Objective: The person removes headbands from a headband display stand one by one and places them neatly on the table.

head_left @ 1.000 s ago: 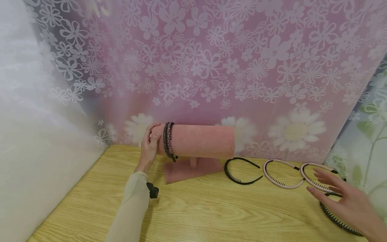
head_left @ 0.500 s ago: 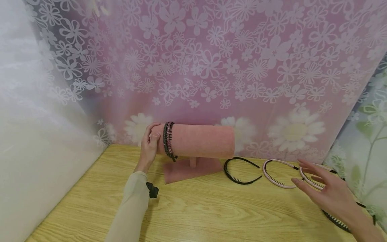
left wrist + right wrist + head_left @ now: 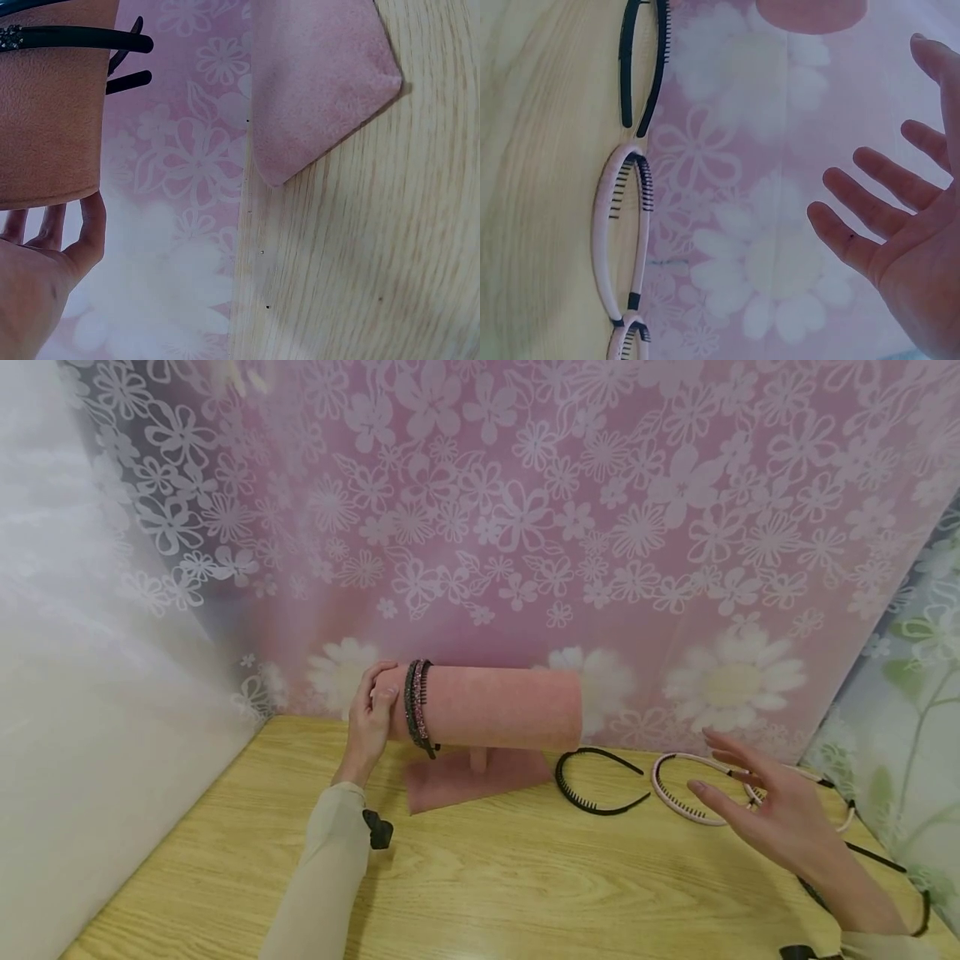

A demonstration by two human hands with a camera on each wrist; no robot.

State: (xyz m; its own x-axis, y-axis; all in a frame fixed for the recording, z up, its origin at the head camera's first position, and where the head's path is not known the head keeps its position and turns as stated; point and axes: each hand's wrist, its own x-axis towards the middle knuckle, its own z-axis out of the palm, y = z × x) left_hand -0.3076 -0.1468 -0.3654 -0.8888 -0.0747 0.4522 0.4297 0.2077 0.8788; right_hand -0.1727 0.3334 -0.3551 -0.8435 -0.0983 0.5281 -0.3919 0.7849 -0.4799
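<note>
My left hand [image 3: 370, 722] grips the left end of the pink padded cylinder of a headband stand [image 3: 498, 706]. Next to those fingers, a dark glittery headband [image 3: 409, 706] and a pink glittery headband [image 3: 421, 702] hang over the cylinder. In the left wrist view, dark headband tips [image 3: 131, 81] stick out past its side. Over on the right, my right hand [image 3: 783, 818] hovers above the table with spread fingers, holding nothing. Under and beside it lies a pale pink toothed headband [image 3: 656, 783]; my hand partly covers another pale pink one [image 3: 851, 817].
A black toothed headband [image 3: 561, 787] lies on the wooden table [image 3: 525, 877] just right of the stand's base [image 3: 457, 787]. Behind my right wrist is a further black headband [image 3: 876, 857]. A flowered pink backdrop [image 3: 480, 527] rises at the table's back edge.
My right hand has moved left and slightly up, from over the rightmost headbands toward the left pale pink one. My left hand and the stand have stayed in place.
</note>
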